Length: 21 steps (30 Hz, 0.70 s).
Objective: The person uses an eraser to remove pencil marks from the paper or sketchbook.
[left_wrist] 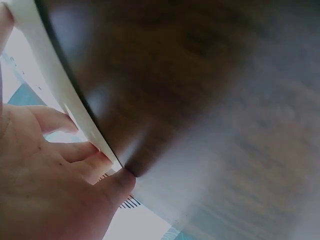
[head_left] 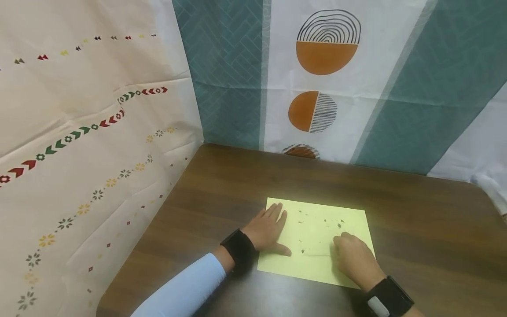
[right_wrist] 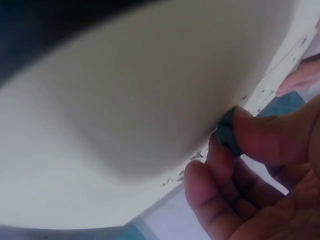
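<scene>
A sheet of pale yellow paper (head_left: 313,264) lies on the brown table, with small dark crumbs (head_left: 339,225) scattered over it and a faint line across its lower part. My left hand (head_left: 266,230) rests on the paper's left side, fingers spread and thumb out. In the left wrist view, that hand (left_wrist: 55,170) lies along the sheet's edge. At the right side of the paper, my right hand (head_left: 354,259) holds something hidden in the head view. The right wrist view shows thumb and finger pinching a small dark blue-grey eraser (right_wrist: 227,132) against the paper.
The wooden table (head_left: 222,185) extends around the sheet on all sides. A patterned cream cloth (head_left: 99,176) hangs at the left. Behind the table's far edge hangs a teal and white curtain (head_left: 229,110) with orange shapes.
</scene>
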Tool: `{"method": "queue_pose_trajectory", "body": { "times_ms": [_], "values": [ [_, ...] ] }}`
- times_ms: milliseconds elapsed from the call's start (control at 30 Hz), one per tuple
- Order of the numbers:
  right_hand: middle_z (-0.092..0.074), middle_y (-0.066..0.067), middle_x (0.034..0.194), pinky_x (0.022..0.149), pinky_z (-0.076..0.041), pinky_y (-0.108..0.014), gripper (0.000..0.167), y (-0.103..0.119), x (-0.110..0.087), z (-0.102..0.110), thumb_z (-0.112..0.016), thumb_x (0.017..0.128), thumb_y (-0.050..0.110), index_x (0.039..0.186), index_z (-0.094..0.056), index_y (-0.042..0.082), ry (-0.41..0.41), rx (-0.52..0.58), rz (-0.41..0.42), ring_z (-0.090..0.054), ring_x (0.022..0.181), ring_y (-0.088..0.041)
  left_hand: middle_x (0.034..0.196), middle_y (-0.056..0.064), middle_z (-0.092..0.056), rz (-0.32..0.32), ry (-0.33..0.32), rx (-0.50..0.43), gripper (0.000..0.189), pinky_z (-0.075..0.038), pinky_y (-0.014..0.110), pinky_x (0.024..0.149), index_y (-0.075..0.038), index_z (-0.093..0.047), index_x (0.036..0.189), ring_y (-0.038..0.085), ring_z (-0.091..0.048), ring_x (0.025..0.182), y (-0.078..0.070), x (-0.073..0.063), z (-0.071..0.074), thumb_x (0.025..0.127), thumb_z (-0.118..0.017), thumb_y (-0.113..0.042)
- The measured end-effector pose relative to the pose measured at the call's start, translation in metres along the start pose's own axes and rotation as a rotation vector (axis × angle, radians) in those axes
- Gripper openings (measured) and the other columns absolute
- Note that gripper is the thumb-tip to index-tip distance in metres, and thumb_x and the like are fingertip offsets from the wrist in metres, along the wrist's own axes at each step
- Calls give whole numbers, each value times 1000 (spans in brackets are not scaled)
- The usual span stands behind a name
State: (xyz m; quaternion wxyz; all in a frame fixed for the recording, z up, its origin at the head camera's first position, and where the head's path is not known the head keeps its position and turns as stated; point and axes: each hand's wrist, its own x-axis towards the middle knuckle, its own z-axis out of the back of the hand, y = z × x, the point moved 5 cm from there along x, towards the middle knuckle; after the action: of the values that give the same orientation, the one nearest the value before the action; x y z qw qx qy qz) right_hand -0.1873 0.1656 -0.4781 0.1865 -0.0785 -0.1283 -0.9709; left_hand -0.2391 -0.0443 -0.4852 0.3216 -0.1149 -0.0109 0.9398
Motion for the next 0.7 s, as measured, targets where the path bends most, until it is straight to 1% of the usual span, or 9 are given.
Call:
{"method": "queue_pose_trajectory", "body": {
  "times_ms": [133,333,467,600,700],
  "values": [
    [-32,1,62,47,-29,-30,38,-8,0,5,-61,77,-10,60,-38,15,-17,38,34,-29,55,-14,163,20,-23,1,-8,26,111,-29,47,117,-4,-33,157,32,-22,150,2,2,0,80,-63,-78],
    [-33,2,61,46,-29,-30,42,-10,0,7,-63,79,-10,58,-37,16,-4,60,5,-30,55,-14,164,20,-21,0,5,7,112,-27,47,118,-4,-32,157,32,-20,151,2,5,-1,80,-62,-78],
    [-32,2,61,46,-28,-28,44,-12,-3,5,-62,82,-10,59,-36,16,-3,74,4,-28,55,-13,164,19,-21,-1,7,1,112,-27,47,118,-4,-32,157,31,-20,151,1,4,-1,80,-64,-78],
    [-30,3,61,46,-27,-27,46,-13,-4,4,-63,84,-9,58,-35,17,-25,80,19,-27,55,-11,164,19,-21,-3,7,-6,111,-27,48,118,-3,-32,157,32,-20,151,0,4,-2,80,-64,-77],
    [-30,3,61,45,-27,-26,46,-14,-4,3,-63,82,-10,58,-35,17,-43,84,32,-27,55,-11,164,19,-21,-2,11,0,111,-27,48,118,-3,-32,157,32,-20,151,0,4,-3,80,-63,-77]
  ]
}}
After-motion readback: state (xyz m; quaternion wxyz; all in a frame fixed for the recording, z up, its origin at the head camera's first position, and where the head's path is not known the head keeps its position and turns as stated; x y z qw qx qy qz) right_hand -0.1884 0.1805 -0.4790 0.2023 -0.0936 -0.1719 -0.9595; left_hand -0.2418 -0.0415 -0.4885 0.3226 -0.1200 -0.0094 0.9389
